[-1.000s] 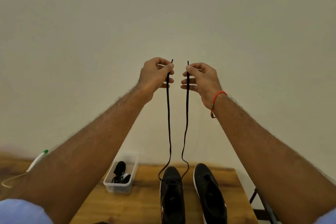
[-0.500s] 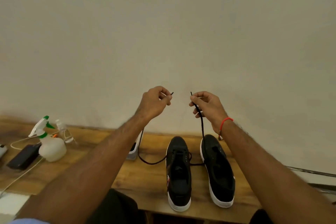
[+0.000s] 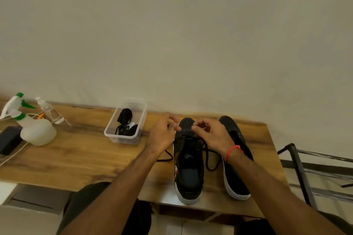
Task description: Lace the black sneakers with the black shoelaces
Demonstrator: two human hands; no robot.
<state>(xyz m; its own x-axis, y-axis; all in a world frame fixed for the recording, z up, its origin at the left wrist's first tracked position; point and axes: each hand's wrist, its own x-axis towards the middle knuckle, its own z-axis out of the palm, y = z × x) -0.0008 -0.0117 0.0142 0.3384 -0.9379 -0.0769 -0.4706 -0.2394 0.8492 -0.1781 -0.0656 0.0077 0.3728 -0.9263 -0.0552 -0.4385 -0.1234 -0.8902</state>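
Early days, by the look of it. Two black sneakers side by side on the wooden table [image 3: 80,158], toes toward the wall: left sneaker [image 3: 188,166] under both hands, right sneaker [image 3: 236,173] just beside it and apparently with no lace in it at all.

Left hand [image 3: 162,135] hovering at the left side of the left sneaker's toe end, fingers curled, seemingly pinching one end of the black shoelace [image 3: 209,160] (grip itself blurred, so not certain). Right hand [image 3: 212,135], red thread at the wrist, poised over the front eyelets with fingertips drawn together as if nipping the other end; cannot tell for sure what sits between them.

Lace apparently threaded through only the lowest eyelets near the toe, with slack spilling off both sides: a loop lying on the table between the two shoes, another strand trailing out beneath the left forearm. Rest of the eyelet rows open, tongue exposed.

Second lace bundled in the clear plastic tub [image 3: 125,122] to the left, untouched.

Left to do, judging from this: criss-cross up nearly the whole first shoe, then the entire second one
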